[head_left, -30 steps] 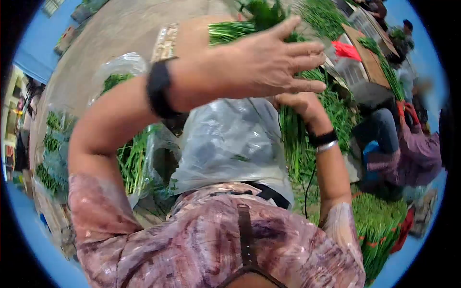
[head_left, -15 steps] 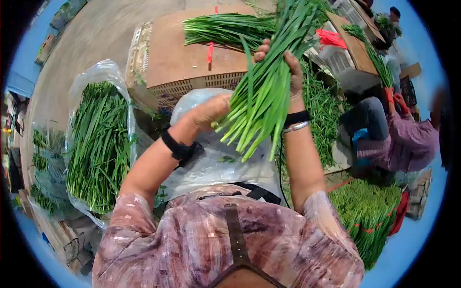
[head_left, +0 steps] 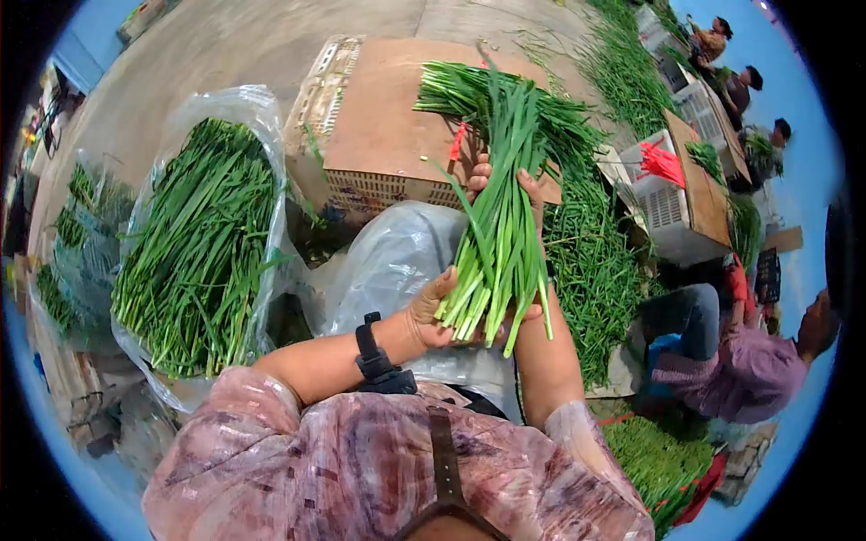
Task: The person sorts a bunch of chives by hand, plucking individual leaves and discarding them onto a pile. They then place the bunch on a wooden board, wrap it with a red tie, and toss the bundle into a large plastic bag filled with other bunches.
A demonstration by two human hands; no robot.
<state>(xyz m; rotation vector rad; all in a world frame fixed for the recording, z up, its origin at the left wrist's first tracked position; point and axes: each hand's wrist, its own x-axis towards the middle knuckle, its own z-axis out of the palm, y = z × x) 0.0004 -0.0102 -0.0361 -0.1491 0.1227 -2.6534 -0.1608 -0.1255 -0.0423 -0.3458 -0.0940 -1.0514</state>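
Observation:
A bunch of garlic chives [head_left: 501, 239] lies across both hands, leaves pointing away and pale cut ends toward me. My right hand [head_left: 530, 187] grips it from below around the leafy upper part, thumb on one side and fingertips on the other. Cupped under the pale ends is my left hand [head_left: 433, 311], its thumb up at the side and fingertips showing beyond the stems. Just past the bunch, more garlic chives [head_left: 442, 87] lie on a cardboard sheet [head_left: 379, 117], with a red strip [head_left: 458, 142] sticking out beneath them.
The cardboard tops a plastic crate [head_left: 361, 191]. A clear bag of chives [head_left: 194, 252] stands at left. Loose greens [head_left: 591, 270] pile at right, beside a white crate [head_left: 657, 203] with red strips [head_left: 663, 164]. A person in a purple top [head_left: 735, 370] sits there; several others work beyond.
My left hand has moved from beside the stems to under their pale ends. The bunch is lower and more upright. The view has shifted, showing more people at right.

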